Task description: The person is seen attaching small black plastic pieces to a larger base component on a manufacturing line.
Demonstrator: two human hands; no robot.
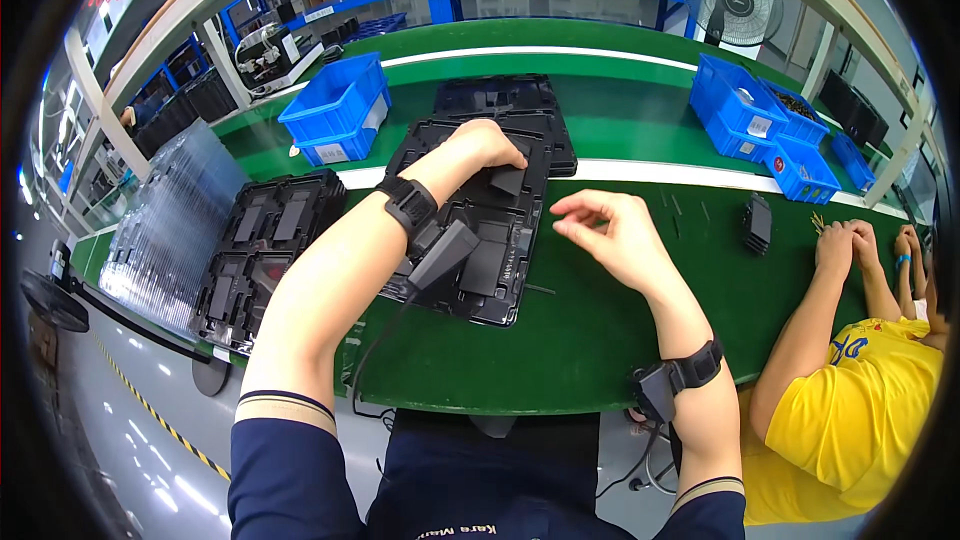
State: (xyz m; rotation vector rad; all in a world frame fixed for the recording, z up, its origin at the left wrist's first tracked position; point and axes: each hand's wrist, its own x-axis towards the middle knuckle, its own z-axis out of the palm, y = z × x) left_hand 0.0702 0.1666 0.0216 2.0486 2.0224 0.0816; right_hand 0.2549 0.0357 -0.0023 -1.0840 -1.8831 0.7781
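My left hand (487, 144) reaches over a black plastic tray (515, 280), its fingers curled down onto a dark flat rectangular part (508, 180) in the tray's far right compartment. The fingertips are partly hidden behind the hand. Another dark rectangular part (484, 268) lies in the nearer right compartment. My forearm and a black wrist device (440, 258) cover much of the tray's left side. My right hand (612, 232) hovers to the right of the tray, thumb and fingers apart, holding nothing. A second wrist device (672, 383) is strapped to that arm.
Black trays with dark parts (250, 230) lie at left, beside stacked clear trays (170, 230). More black trays (500, 95) lie beyond. Blue bins stand at far left (338, 110) and far right (735, 105). Black parts (757, 224) sit stacked near a co-worker in yellow (850, 420).
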